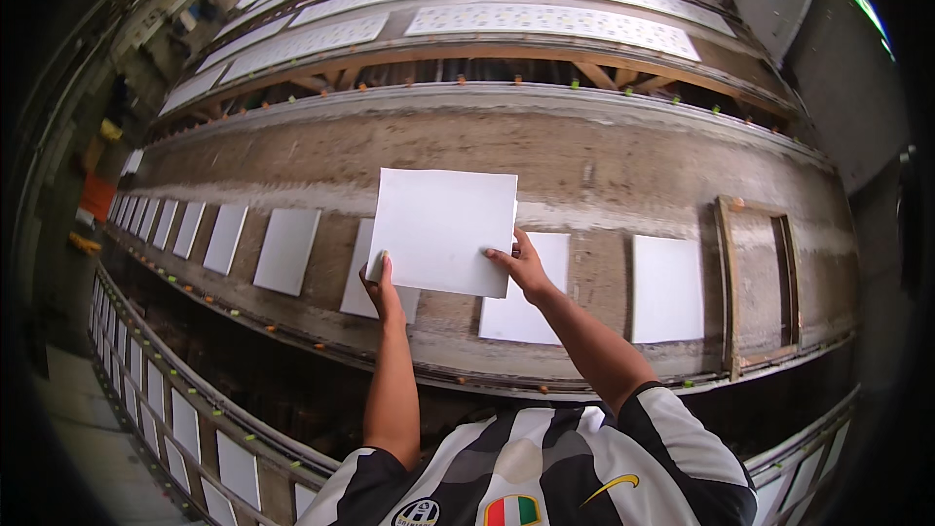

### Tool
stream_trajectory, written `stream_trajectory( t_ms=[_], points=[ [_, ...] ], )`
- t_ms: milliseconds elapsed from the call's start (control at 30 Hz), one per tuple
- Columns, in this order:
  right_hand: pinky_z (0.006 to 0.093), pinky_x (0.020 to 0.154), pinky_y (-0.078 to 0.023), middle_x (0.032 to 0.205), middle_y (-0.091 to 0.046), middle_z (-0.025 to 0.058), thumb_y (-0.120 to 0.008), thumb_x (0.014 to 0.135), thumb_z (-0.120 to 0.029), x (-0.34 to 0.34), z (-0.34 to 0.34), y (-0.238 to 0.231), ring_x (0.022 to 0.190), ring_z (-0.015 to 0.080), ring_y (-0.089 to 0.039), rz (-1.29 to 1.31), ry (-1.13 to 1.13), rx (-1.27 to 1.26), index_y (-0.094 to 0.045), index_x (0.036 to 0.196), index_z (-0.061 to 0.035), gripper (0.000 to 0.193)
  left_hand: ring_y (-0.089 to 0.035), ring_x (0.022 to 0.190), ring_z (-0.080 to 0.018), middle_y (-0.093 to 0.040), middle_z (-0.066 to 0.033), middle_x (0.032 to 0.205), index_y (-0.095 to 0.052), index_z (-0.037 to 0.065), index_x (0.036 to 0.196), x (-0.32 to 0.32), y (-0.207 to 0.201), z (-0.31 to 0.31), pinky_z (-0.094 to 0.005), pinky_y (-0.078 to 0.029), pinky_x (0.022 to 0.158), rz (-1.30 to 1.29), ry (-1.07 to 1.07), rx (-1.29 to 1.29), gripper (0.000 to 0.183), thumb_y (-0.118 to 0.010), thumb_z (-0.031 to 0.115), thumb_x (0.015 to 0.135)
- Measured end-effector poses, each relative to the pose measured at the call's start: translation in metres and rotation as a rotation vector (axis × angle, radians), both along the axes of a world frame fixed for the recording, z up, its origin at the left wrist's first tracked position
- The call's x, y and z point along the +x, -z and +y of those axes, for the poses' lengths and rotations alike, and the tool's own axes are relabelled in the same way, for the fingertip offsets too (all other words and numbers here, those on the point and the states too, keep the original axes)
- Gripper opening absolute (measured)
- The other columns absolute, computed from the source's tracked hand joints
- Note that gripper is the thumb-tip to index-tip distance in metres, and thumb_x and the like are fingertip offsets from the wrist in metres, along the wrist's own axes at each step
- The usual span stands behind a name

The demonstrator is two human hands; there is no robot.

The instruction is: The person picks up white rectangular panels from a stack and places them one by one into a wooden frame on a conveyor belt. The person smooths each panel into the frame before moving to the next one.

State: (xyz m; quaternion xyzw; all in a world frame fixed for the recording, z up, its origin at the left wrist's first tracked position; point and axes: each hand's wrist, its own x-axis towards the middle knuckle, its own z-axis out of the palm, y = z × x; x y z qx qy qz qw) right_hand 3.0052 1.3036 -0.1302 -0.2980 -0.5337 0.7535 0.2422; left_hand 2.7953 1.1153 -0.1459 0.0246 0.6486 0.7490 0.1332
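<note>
Head view: both hands hold one white square tile (443, 231) up over a long, dusty conveyor belt (584, 170) that runs left to right across the picture. The left hand (381, 284) is clamped on the tile's lower left corner, thumb lying on the top face. The right hand (521, 264) grips the lower right edge — fingers pressed flat on the face, thumb under it. The tile sits tilted slightly, above the middle of the belt, partly covering a tile lying on the belt (362, 287) below it.

More white tiles lie flat in a row along the belt's near edge: one just right of the hands (531, 307), another further right (667, 287), and a run of them (229, 234) trailing toward the left end. A wooden frame (755, 282) rests on the belt near its right end. Beyond the far edge — a second line carrying patterned tiles (550, 24). Below the near edge, a lower rail of tiles (185, 419) runs along the bottom left.
</note>
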Motion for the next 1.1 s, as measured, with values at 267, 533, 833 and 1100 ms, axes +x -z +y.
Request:
stream_trajectory(
  t_ms=[267, 533, 833, 1100],
  points=[
    [0.0347, 0.092, -0.053, 0.116, -0.068, 0.0154, -0.079, 0.087, -0.017, 0.232, 0.107, -0.013, 0.107, 0.0214, -0.066, -0.016, 0.136, 0.041, -0.041, 0.148, -0.0013, 0.074, -0.053, 0.119, -0.0222, -0.058, -0.0115, 0.125, -0.05, 0.003, 0.13, 0.193, -0.01, 0.098, -0.0369, -0.037, 0.106, -0.094, 0.376, -0.1, 0.051, -0.072, 0.03, 0.094],
    [0.0343, 0.086, -0.054, 0.111, -0.068, 0.015, -0.079, 0.084, -0.016, 0.411, 0.171, 0.01, 0.101, 0.0213, -0.068, -0.207, 0.179, -0.015, -0.044, 0.147, 0.0001, 0.074, -0.055, 0.114, -0.0224, -0.059, -0.0145, 0.121, -0.048, -0.003, 0.125, 0.348, 0.022, 0.157, -0.0366, -0.039, 0.104, -0.182, 0.606, -0.166, 0.054, -0.076, 0.027, 0.09],
    [0.0319, 0.098, -0.047, 0.119, -0.066, 0.005, -0.078, 0.086, -0.023, 0.467, 0.164, 0.003, 0.108, 0.0151, -0.062, -0.198, 0.151, -0.111, -0.054, 0.139, -0.0024, 0.061, -0.055, 0.115, -0.0231, -0.058, -0.0156, 0.121, -0.045, -0.002, 0.129, 0.394, 0.06, 0.153, -0.0376, -0.04, 0.105, -0.228, 0.736, -0.297, 0.067, -0.081, 0.036, 0.087],
    [0.0374, 0.092, -0.053, 0.117, -0.07, 0.0087, -0.084, 0.08, -0.021, 0.472, 0.16, 0.039, 0.105, 0.0208, -0.065, -0.435, 0.381, 0.072, -0.055, 0.14, -0.0016, 0.07, -0.052, 0.122, -0.0329, -0.051, -0.0197, 0.133, -0.047, 0.002, 0.141, 0.405, 0.045, 0.157, -0.0452, -0.044, 0.103, 0.486, 0.702, -0.471, 0.074, -0.078, 0.043, 0.087]
  ],
)
